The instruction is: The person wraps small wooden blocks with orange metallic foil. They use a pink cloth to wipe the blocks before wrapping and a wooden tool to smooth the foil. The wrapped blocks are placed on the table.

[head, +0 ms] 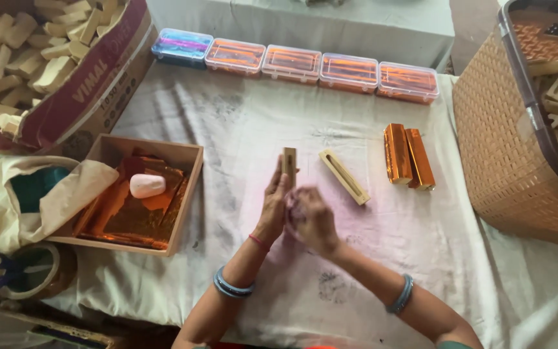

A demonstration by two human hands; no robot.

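My left hand (pixel 274 205) grips an upright wooden block (pixel 289 167); right hand (pixel 310 220) blurred beside it, grip unclear. Block could slip, knocking the slotted block (pixel 344 176) nearby.

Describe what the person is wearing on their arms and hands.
Both forearms are bare, with no sleeves in view. The left arm carries a pair of blue-grey bangles on the forearm and a thin red thread at the wrist below the left hand. The right arm has similar blue-grey bangles behind the right hand, which is motion-blurred. No gloves; rings cannot be made out.
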